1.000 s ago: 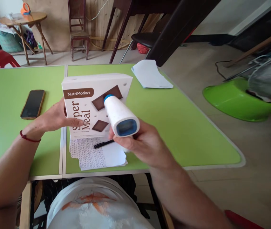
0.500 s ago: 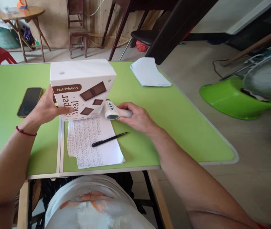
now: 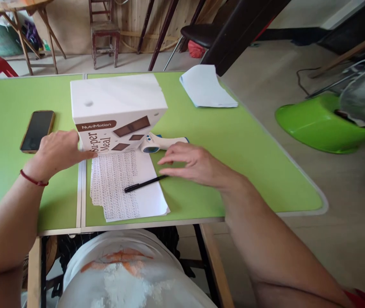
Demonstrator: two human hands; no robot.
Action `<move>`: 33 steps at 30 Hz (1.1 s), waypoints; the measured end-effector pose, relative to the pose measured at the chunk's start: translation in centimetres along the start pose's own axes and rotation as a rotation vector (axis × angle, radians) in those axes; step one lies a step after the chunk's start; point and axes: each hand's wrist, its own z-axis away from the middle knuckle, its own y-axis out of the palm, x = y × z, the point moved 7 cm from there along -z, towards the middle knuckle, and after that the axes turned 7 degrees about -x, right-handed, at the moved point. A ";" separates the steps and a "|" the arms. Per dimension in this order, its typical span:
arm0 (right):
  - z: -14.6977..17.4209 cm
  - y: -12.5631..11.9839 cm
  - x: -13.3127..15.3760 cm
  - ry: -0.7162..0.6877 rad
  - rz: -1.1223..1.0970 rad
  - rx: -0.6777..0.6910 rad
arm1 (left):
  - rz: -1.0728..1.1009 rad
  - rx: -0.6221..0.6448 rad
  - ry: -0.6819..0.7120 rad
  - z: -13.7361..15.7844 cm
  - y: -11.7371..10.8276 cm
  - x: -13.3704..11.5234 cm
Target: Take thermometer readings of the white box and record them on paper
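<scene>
My left hand [image 3: 58,154] grips the lower left side of a white NutriMotion "Su-per Meal" box [image 3: 118,100], thumb across its printed front. The box is upright, its base at the far end of some handwritten sheets [image 3: 121,188]. Against its right side lies a white and blue infrared thermometer [image 3: 166,143], handle pointing right. My right hand [image 3: 198,164] is just in front of that handle, holding nothing, fingers apart and bent. Below its fingertips lies a black pen [image 3: 143,184], slanting across the sheets; the hand covers its far end.
The green folding table [image 3: 249,171] has a metal seam left of the sheets. A phone [image 3: 37,130] lies to the left, folded white paper [image 3: 206,87] at the back right. A green plastic chair [image 3: 317,124] stands on the floor to the right.
My right hand has let go of the thermometer, which now lies on the table, and has drawn back toward me. The box has come lower, still in my left hand.
</scene>
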 end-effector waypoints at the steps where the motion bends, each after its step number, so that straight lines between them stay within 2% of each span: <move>1: 0.2 0.3 0.8 -0.024 0.007 0.081 | -0.125 0.101 -0.085 0.5 0.3 0.3; 2: 0.5 0.4 1.5 -0.047 0.036 0.144 | -0.210 0.201 -0.100 1.1 0.6 0.0; 4: 0.9 0.7 2.6 -0.090 0.113 0.219 | -0.256 0.365 0.032 2.3 1.2 -1.9; 6: 1.3 0.9 3.3 -0.130 0.175 0.249 | -0.199 0.417 0.230 3.4 1.7 -4.5; 8: 1.5 0.7 3.7 -0.167 0.227 0.215 | -0.128 0.411 0.358 4.2 1.9 -6.6; 10: 1.5 -0.1 3.6 -0.166 0.259 0.102 | -0.074 0.434 0.434 4.9 2.5 -8.1; 13: 1.2 -2.5 3.3 -0.057 0.174 -0.238 | -0.026 0.503 0.515 5.6 3.5 -9.6; 15: 1.1 -3.7 2.9 0.077 -0.023 -0.480 | -0.017 0.510 0.540 5.8 3.9 -10.1; 17: 1.0 -3.0 2.7 0.212 -0.312 -0.576 | -0.033 0.502 0.540 5.8 4.0 -10.3; 20: 0.5 0.7 3.5 0.358 -0.632 -0.435 | -0.091 0.501 0.518 5.8 4.2 -10.4; 22: 0.6 2.8 4.0 0.442 -0.643 -0.340 | -0.130 0.506 0.505 5.8 4.2 -10.4; 24: 1.1 3.9 4.1 0.503 -0.571 -0.317 | -0.159 0.515 0.496 5.7 4.2 -10.5; 29: 1.7 4.0 4.3 0.466 -0.394 -0.408 | -0.182 0.534 0.490 5.6 4.1 -10.6; 33: 1.4 3.9 4.6 0.398 -0.328 -0.422 | -0.179 0.543 0.482 5.6 4.2 -10.5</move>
